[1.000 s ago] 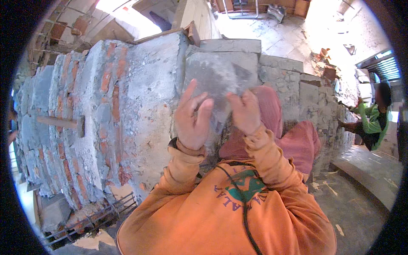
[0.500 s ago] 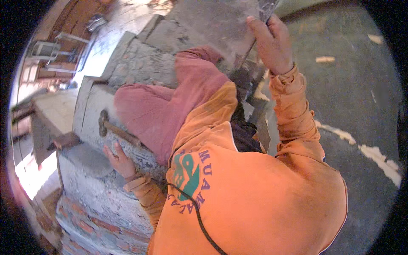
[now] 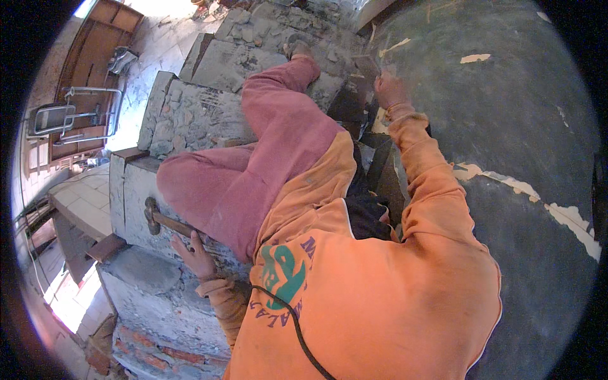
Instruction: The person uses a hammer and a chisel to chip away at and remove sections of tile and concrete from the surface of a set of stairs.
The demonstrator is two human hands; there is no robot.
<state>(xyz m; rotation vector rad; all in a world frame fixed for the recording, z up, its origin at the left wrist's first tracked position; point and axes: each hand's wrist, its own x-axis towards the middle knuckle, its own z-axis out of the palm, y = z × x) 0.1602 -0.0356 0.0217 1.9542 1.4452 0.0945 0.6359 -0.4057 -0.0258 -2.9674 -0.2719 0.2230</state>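
Note:
My left hand (image 3: 197,258) rests on the rough concrete step, fingers stretched and apart, close beside the wooden handle of a hammer (image 3: 168,221). The hammer lies on the step next to my bent knee, its metal head pointing away to the left. My right arm reaches forward along the dark wall, with the right hand (image 3: 391,90) near some dark, broken pieces (image 3: 354,95) beside the steps. Motion smears the right hand, so its fingers do not show clearly. My legs, in dusty pink trousers (image 3: 215,183), spread across the steps.
Broken concrete stairs (image 3: 180,117) with loose rubble run forward. The dark green wall (image 3: 500,114), with peeling patches, rises on the right. A metal-framed chair (image 3: 82,114) and a tiled ledge (image 3: 82,196) are at the left. Exposed brick (image 3: 152,348) shows below my left hand.
The flat grey slab that my right hand held is out of that hand. My right hand has moved slightly nearer and lower. The left hand has shifted closer to the hammer handle.

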